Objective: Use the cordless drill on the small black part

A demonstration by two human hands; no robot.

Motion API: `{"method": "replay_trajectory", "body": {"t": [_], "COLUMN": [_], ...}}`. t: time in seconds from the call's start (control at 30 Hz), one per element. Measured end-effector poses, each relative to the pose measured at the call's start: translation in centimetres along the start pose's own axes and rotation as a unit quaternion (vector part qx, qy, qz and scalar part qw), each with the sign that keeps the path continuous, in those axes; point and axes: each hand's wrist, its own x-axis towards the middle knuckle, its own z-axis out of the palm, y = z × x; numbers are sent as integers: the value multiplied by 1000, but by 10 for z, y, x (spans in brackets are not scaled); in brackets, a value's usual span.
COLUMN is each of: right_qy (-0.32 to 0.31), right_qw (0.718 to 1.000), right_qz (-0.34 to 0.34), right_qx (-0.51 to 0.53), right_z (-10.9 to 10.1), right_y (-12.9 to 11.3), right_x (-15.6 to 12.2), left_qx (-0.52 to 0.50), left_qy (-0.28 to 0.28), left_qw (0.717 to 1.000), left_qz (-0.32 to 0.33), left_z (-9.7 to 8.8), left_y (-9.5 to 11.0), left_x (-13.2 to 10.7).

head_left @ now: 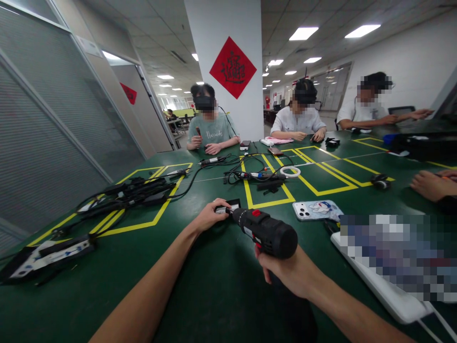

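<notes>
My right hand (278, 267) is wrapped round the handle of a black and red cordless drill (266, 231), whose chuck points forward and left. Just ahead of the chuck lies a small, dark-edged box-like part (233, 206) with a pale inner face. My left hand (210, 215) grips this part from its left side, thumb and fingers closed on it. The drill's front end reaches the part close to my left thumb; whether the bit touches it I cannot tell. My palm hides much of the drill handle.
Bundled black cables (143, 190) lie to the left, near a black-and-white device (60, 255). More cables and a white ring (290, 171) are ahead. A phone (316, 209) and a white tablet-like device (378, 281) are at right. Several people sit around the green table (200, 295).
</notes>
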Motion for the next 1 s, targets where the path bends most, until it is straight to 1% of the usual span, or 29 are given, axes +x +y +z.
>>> {"method": "replay_trajectory", "body": {"t": [0.2,0.37,0.5,0.67,0.8,0.9,1.0], "right_qy": [2,1,-1,8,10,5,5], "right_qw": [1000,1000,1000,1000,1000,1000,1000], "right_qz": [2,-9,-3,10,7,-3,2], "right_qx": [-7,7,9,-4,-14,0,3], "right_z": [1,0,-2,-3,0,0,0], "right_y": [1,2,5,1,-1,-1,2], "right_x": [-1,-1,1,1,0,-1,0], "left_qx": [10,1,-2,4,1,1,3], "left_qy": [3,10,18,27,25,24,23], "left_qw": [1000,1000,1000,1000,1000,1000,1000], "left_qz": [-14,-1,2,0,-1,0,-1], "left_z": [0,1,3,4,4,4,3], "left_y": [1,-1,-3,-2,0,1,2], "left_x": [0,1,1,0,-1,-1,-1]}}
